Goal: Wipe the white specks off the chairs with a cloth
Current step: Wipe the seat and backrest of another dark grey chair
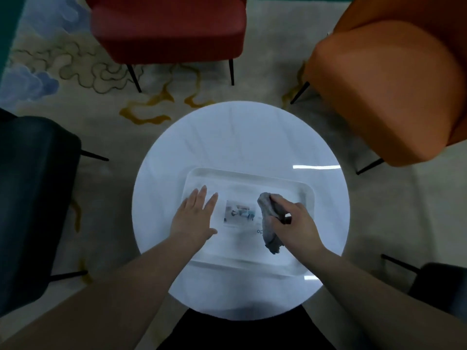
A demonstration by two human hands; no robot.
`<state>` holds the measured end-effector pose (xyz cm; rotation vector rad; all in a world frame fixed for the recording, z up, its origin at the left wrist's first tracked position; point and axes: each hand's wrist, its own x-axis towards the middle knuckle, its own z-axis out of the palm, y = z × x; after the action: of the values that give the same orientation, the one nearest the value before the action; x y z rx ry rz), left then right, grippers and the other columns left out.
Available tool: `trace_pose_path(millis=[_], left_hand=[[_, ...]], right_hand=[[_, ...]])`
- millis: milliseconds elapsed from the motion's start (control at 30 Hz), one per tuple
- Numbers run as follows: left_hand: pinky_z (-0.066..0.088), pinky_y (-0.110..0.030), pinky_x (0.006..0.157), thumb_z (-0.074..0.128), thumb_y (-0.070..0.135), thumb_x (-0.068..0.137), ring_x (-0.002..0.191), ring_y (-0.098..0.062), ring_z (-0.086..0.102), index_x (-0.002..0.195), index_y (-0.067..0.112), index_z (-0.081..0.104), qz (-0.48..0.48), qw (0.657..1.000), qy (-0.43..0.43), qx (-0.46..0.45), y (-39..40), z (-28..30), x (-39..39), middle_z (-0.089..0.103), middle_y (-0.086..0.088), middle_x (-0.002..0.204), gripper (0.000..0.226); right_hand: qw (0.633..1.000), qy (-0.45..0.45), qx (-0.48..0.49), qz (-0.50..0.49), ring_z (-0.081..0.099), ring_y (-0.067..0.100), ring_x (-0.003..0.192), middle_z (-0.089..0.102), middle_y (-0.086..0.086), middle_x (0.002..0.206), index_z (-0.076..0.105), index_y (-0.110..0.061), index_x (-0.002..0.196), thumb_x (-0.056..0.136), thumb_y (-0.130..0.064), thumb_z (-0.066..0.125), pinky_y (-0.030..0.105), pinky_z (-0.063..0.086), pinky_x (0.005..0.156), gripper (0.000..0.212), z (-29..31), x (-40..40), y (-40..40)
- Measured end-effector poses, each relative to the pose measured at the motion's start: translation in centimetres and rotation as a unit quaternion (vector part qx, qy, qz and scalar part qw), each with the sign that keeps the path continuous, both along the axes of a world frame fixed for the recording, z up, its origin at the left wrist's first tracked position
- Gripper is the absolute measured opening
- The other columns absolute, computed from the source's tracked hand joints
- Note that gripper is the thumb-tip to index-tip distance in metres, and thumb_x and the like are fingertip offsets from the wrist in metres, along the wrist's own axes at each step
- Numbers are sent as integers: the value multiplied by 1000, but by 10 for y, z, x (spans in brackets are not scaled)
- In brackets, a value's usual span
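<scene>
A crumpled grey cloth (268, 223) hangs over the white tray (247, 176) on the round white table (240, 137). My right hand (295, 224) grips the cloth from the right, fingers curled round it. My left hand (193, 214) lies flat with straight fingers on the tray's left part. Around the table stand a red chair (169, 26) at the top, an orange chair (389, 82) at the right and a dark chair (32, 193) at the left. No white specks can be made out on the chairs.
A printed sheet with a small picture (240, 210) lies in the tray. Another dark chair (439, 286) shows at the lower right. A patterned carpet (75, 72) covers the floor. Thin black chair legs (134, 77) stick out toward the table.
</scene>
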<state>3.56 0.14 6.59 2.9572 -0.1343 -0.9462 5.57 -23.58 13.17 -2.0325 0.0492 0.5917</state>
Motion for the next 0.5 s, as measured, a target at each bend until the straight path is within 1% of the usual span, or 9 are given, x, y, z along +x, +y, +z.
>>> trace_pose_path(millis=[67,100,167,200,267,300,400,500], left_hand=[[4,-36,118,59,56,85,147,-26,-10,152,23,-11,5,1000,6,-1,1,-16,6,-19,-8,159,103],[3,-36,118,61,57,84,147,-27,-10,152,22,-12,4,1000,9,1,2,-21,8,-19,-9,158,106],[1,-35,118,63,58,82,147,-27,-10,151,21,-13,-1,1000,15,5,4,-30,9,-22,-10,158,109],[1,-35,118,63,58,81,147,-28,-10,151,21,-14,-1,1000,14,4,5,-33,9,-23,-10,157,110],[0,-36,118,64,58,81,147,-28,-11,151,21,-14,-2,1000,19,2,4,-37,9,-24,-11,157,111],[0,-36,118,63,58,81,147,-28,-11,151,20,-15,-2,1000,19,3,4,-38,9,-25,-12,156,112],[-1,-37,118,64,59,79,147,-29,-11,151,20,-15,-1,1000,20,10,3,-40,12,-25,-13,156,113],[0,-37,118,66,58,78,147,-29,-11,151,19,-14,3,1000,26,8,2,-39,14,-24,-13,156,115]], right_hand=[[1000,18,-18,-11,65,17,56,66,1,66,62,-35,103,84,-9,53,18,50,51,34,-21,4,3],[999,26,-43,-15,65,12,63,66,-1,76,61,-39,109,84,-14,56,18,51,57,35,-32,4,4],[994,36,-99,-31,63,4,75,59,-5,95,58,-44,119,83,-25,61,20,52,65,40,-51,4,9],[993,41,-104,-35,62,5,76,55,-4,98,58,-43,121,82,-27,64,24,53,67,42,-58,4,13],[994,48,-94,-37,61,11,77,51,-1,98,57,-39,124,81,-27,68,33,56,70,46,-70,1,22],[994,46,-91,-41,60,13,79,49,-2,98,56,-38,125,80,-28,70,32,55,72,48,-73,1,26],[995,32,-84,-46,59,12,84,45,-9,97,52,-39,128,77,-34,73,19,47,75,56,-86,1,37],[993,55,-98,-28,59,14,86,44,-5,100,50,-35,134,78,-32,74,22,46,79,61,-93,3,41]])
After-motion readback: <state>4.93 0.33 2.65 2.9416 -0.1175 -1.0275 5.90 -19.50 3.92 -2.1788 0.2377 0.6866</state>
